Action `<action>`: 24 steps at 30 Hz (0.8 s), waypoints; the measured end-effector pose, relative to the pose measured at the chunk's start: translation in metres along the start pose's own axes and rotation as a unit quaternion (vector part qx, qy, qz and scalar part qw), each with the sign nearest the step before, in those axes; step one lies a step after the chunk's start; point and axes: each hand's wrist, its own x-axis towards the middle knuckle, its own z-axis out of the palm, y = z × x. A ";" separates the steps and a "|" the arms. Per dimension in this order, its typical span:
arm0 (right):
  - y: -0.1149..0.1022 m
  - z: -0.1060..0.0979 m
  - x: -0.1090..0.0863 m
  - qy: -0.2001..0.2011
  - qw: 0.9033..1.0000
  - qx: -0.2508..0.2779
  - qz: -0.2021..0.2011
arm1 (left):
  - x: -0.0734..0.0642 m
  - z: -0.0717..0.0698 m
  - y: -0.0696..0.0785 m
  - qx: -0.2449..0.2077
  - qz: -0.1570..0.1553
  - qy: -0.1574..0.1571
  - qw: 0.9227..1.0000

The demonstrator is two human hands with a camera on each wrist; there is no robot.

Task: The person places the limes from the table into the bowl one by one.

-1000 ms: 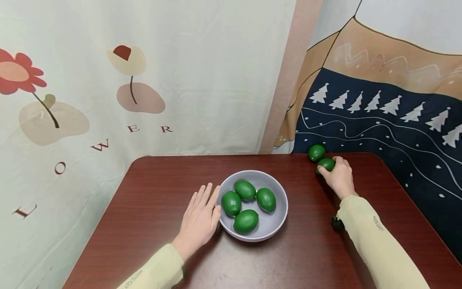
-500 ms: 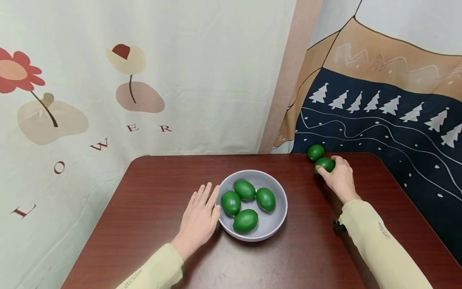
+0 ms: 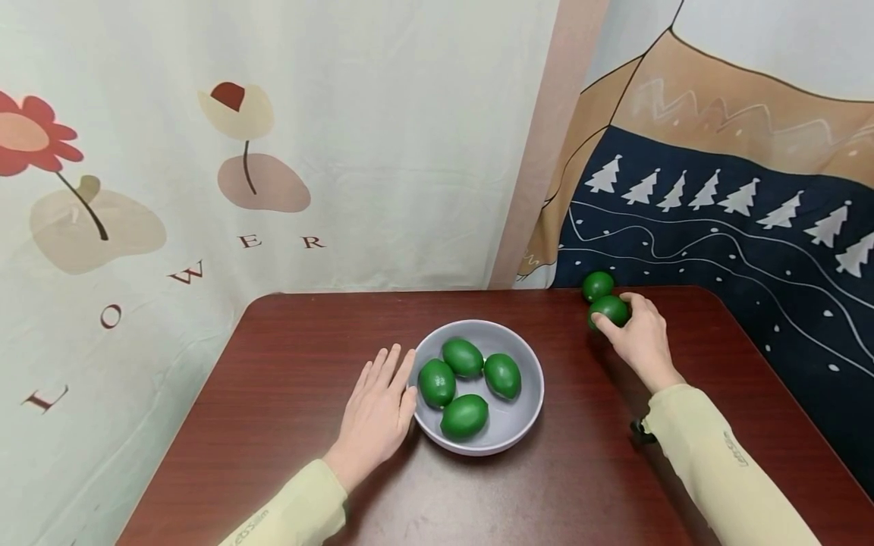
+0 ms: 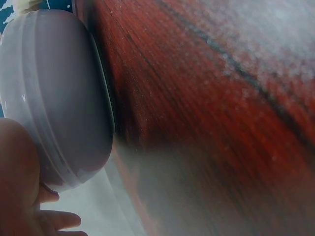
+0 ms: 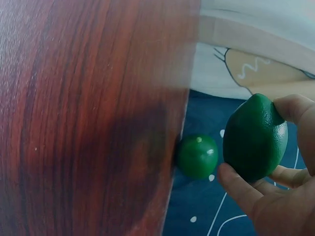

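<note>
Between thumb and fingers, my right hand [image 3: 642,337] pinches a green lime [image 5: 254,137]; in the right wrist view it is held up off the tabletop. Just behind it another lime [image 3: 598,287] sits at the table's far edge. My left hand [image 3: 375,413], fingers straight, touches the left side of a pale grey-purple bowl [image 3: 478,326]. Inside the bowl lie several limes [image 3: 465,417]. The left wrist view shows the bowl's outer wall [image 4: 69,88] beside my thumb and fingers.
The dark red-brown wooden table [image 3: 300,349] ends at a light flower-print curtain [image 3: 396,152] behind. A navy cloth with white trees [image 3: 724,235] hangs at the back right. A small black item [image 3: 642,432] shows under the right sleeve.
My right hand has lifted the lime slightly from the table and brought it a little to the left. My left hand and the bowl have stayed in place.
</note>
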 end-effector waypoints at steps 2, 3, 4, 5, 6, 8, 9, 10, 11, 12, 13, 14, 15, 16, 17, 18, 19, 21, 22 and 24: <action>-0.002 0.000 -0.002 0.004 1.000 0.002 -0.005 | 0.000 0.000 0.000 0.000 -0.001 -0.001 1.000; -0.003 0.000 -0.003 0.006 1.000 0.004 -0.008 | 0.000 0.000 0.000 -0.001 -0.002 -0.002 1.000; -0.004 0.000 -0.003 0.008 1.000 0.006 -0.011 | 0.000 0.000 0.000 -0.001 -0.003 -0.002 1.000; -0.006 0.000 -0.004 0.010 1.000 0.007 -0.015 | 0.000 0.000 0.000 -0.001 -0.003 -0.003 1.000; -0.007 0.000 -0.005 0.012 1.000 0.009 -0.019 | 0.000 0.000 0.000 -0.001 -0.004 -0.004 1.000; -0.010 -0.001 -0.007 0.015 0.999 0.011 -0.026 | 0.000 0.000 0.000 0.000 -0.006 -0.005 1.000; -0.011 -0.001 -0.008 0.016 0.999 0.012 -0.028 | 0.000 0.000 0.000 0.000 -0.006 -0.005 1.000; -0.012 -0.001 -0.009 0.017 0.999 0.012 -0.031 | 0.000 0.000 0.000 0.001 -0.005 -0.005 1.000; -0.012 -0.002 -0.009 0.018 0.999 0.011 -0.033 | 0.000 0.000 0.000 0.002 -0.004 -0.004 1.000; -0.013 -0.002 -0.010 0.019 0.999 0.011 -0.035 | 0.000 0.000 0.000 0.002 -0.003 -0.004 1.000; -0.013 -0.002 -0.011 0.020 0.999 0.011 -0.037 | 0.000 0.000 -0.001 0.003 -0.002 -0.003 1.000; -0.013 -0.002 -0.011 0.021 0.999 0.011 -0.039 | 0.000 0.000 0.000 0.003 -0.002 -0.002 1.000; -0.014 -0.002 -0.012 0.022 0.999 0.011 -0.042 | 0.000 0.000 0.000 0.003 -0.001 -0.002 1.000; -0.014 -0.002 -0.012 0.021 0.999 0.012 -0.043 | 0.000 0.000 0.000 0.003 -0.001 -0.001 1.000; -0.015 -0.002 -0.013 0.022 0.999 0.012 -0.045 | 0.000 0.000 0.000 0.003 -0.001 -0.001 1.000; -0.015 -0.002 -0.014 0.024 0.999 0.013 -0.047 | 0.000 0.000 0.000 0.003 -0.001 -0.001 1.000; -0.016 -0.002 -0.015 0.025 0.998 0.013 -0.048 | 0.000 0.000 0.000 0.002 -0.002 -0.002 1.000; -0.018 -0.003 -0.016 0.027 0.998 0.015 -0.049 | 0.000 0.000 0.000 0.000 -0.003 -0.004 1.000; -0.019 -0.003 -0.017 0.027 0.998 0.015 -0.050 | 0.000 0.000 0.000 0.000 -0.003 -0.003 1.000; -0.021 -0.004 -0.019 0.028 0.998 0.015 -0.051 | 0.000 0.000 0.001 0.000 -0.003 -0.004 1.000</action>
